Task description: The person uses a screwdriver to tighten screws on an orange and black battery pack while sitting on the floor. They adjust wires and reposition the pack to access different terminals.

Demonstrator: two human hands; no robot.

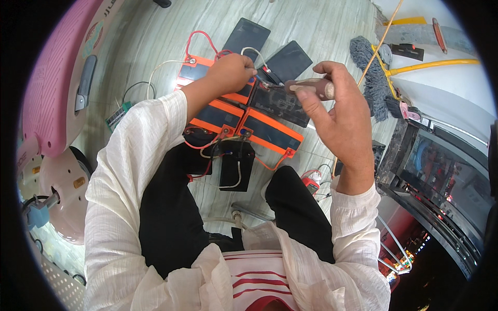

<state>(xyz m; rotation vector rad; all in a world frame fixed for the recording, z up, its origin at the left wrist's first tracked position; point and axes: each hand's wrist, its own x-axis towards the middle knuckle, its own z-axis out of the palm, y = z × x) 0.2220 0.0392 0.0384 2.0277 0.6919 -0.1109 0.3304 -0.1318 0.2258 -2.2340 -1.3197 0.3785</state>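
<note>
Several orange-and-black batteries sit grouped on the floor in front of my knees, joined by red, white and black wires. Against them lies a scuffed black battery. My right hand holds a screwdriver by its brown handle, the shaft pointing left toward the black battery's terminal end. Over the batteries, my left hand is closed in a pinch near that same terminal and the wires. What its fingertips hold is too hidden to name.
Two black batteries lie beyond the group; another black block with wires is between my legs. A red meter-like device lies by my right knee. A grey mop is at right, a pink scooter body at left.
</note>
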